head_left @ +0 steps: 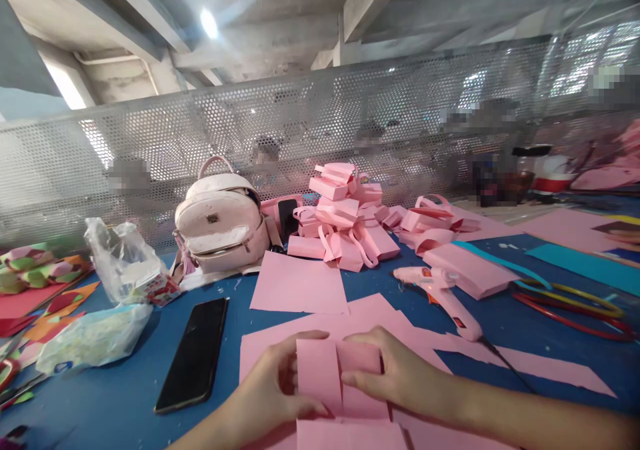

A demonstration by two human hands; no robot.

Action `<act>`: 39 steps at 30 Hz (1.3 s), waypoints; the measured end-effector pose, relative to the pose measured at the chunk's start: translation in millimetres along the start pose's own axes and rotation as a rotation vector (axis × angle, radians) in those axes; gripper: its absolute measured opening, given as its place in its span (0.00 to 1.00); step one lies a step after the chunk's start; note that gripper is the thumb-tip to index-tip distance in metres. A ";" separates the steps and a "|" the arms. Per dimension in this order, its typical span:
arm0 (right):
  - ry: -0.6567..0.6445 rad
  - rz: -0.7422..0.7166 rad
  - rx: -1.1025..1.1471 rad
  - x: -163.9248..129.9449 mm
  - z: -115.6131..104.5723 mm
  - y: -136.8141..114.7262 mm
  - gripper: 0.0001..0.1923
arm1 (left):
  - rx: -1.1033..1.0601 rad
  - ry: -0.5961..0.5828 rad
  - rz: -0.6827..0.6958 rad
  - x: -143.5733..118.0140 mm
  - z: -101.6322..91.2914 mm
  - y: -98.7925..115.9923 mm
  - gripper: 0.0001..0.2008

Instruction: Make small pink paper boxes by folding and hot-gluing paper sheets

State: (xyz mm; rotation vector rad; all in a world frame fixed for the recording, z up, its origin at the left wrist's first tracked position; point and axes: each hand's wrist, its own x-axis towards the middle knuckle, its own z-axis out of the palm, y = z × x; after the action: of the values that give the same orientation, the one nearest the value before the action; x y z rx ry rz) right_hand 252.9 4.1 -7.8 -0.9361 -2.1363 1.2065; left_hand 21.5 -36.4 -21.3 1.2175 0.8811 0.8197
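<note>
A folded piece of pink paper point(319, 373) is held between both hands, low in the middle of the head view. My left hand point(287, 383) grips its left side, thumb in front and fingers behind. From the right, my right hand point(383, 370) closes on it with the thumb laid across the front. Pink paper sheets point(370, 310) lie flat beneath the hands, and another folded pink piece point(350, 435) is at the bottom edge. A pink hot glue gun point(443, 297) rests on its side to the right, its cord running under my right forearm.
Folded pink paper boxes point(345, 217) are heaped beyond the hands. A black phone point(195, 353), a plastic bag point(97, 337) and a pale backpack point(220, 223) stand left on the blue table point(125, 397). Coloured hoops point(575, 310) lie right. A perforated metal screen point(310, 110) closes the back.
</note>
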 end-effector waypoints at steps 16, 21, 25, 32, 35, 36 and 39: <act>-0.033 -0.001 -0.021 6.2 -5.9 -2.8 0.22 | 0.214 -0.025 0.082 -1.5 5.8 13.8 0.15; -0.164 0.153 0.066 10.2 -10.4 -1.8 0.09 | 0.320 0.117 0.080 1.3 -2.2 16.9 0.12; -0.232 0.196 -0.018 11.6 -14.7 -8.8 0.07 | 0.468 0.115 0.044 3.5 -11.5 13.7 0.09; -0.195 0.099 -0.196 11.4 -17.6 -17.7 0.15 | 0.524 0.101 0.032 4.5 -14.3 11.8 0.07; -0.169 0.091 -0.251 12.8 -17.5 -13.2 0.15 | 0.573 0.133 0.035 5.1 -14.7 13.7 0.06; -0.165 0.088 -0.268 13.1 -17.2 -11.5 0.15 | 0.598 0.148 0.036 5.2 -15.2 13.7 0.06; -0.154 0.081 -0.300 13.3 -15.3 -7.6 0.13 | 0.648 0.170 0.035 5.6 -17.3 11.9 0.04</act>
State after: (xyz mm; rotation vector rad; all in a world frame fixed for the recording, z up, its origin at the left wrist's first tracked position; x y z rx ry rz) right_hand 252.9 19.5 7.4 -1.0959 -2.4721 1.0416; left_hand 7.8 -22.2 -12.3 1.7433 1.3284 0.6902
